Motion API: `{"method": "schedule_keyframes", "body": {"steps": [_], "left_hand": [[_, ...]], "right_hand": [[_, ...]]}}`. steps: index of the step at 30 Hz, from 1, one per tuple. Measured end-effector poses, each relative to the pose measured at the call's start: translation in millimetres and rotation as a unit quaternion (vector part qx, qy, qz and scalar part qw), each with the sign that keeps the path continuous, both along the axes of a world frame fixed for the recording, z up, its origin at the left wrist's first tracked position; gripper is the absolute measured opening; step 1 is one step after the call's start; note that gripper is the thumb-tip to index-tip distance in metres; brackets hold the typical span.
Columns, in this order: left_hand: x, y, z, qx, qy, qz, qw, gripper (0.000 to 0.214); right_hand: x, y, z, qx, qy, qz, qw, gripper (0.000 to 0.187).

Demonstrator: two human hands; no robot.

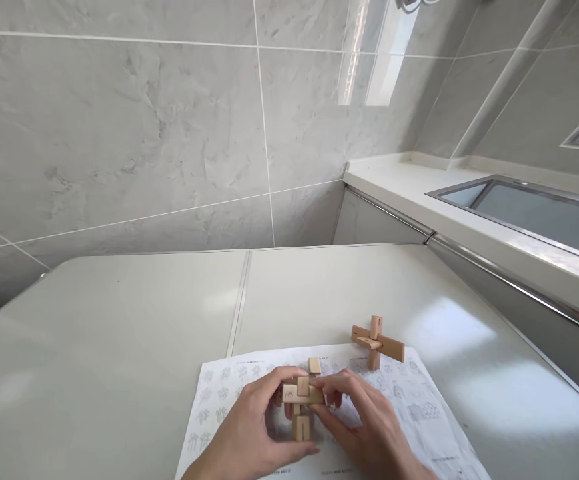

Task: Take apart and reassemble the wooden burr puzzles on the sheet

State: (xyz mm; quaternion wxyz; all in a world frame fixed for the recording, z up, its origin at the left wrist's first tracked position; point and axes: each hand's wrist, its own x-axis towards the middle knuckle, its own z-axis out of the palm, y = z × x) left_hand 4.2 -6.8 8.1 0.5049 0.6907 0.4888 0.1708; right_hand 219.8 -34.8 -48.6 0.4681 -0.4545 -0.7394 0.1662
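Observation:
Between my two hands is a partly visible wooden burr puzzle (293, 395) made of light notched sticks that cross one another. My left hand (246, 423) curls round its left side, with the thumb stretched out below a stick end that points toward me. On the right, my right hand (364, 417) pinches the end of the crosswise stick between thumb and fingers. A pale wooden stick end (314, 365) shows just behind the puzzle; whether it joins the rest I cannot tell. My fingers hide parts of the joints.
Under my hands lies a white sheet (209, 407) printed with small puzzle diagrams. Another, redder wooden cross-shaped puzzle (375, 342) stands at its far right edge. The glossy white table (119, 347) has a seam. A counter with a sink (529, 207) borders the right; a tiled wall stands behind.

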Motion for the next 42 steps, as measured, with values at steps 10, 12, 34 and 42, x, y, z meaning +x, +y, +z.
{"method": "schedule_keyframes", "body": {"steps": [10, 12, 34, 42], "left_hand": [[-4.2, 2.2, -10.4, -0.007, -0.037, 0.096, 0.995, 0.068], [-4.7, 2.0, -13.6, -0.007, -0.048, 0.12, 0.992, 0.071], [2.3, -10.2, -25.3, 0.122, -0.09, 0.043, 0.987, 0.067], [4.4, -13.9, -36.8, 0.212, -0.073, -0.03, 0.974, 0.07]], "right_hand": [[1.8, 1.9, -9.7, -0.094, -0.028, -0.036, 0.995, 0.036], [3.4, 2.4, -12.1, -0.11, -0.053, -0.025, 0.992, 0.048], [11.9, 11.0, 20.2, -0.426, 0.298, 0.25, 0.817, 0.059], [5.1, 6.5, 19.1, -0.457, 0.319, 0.237, 0.796, 0.059]]}}
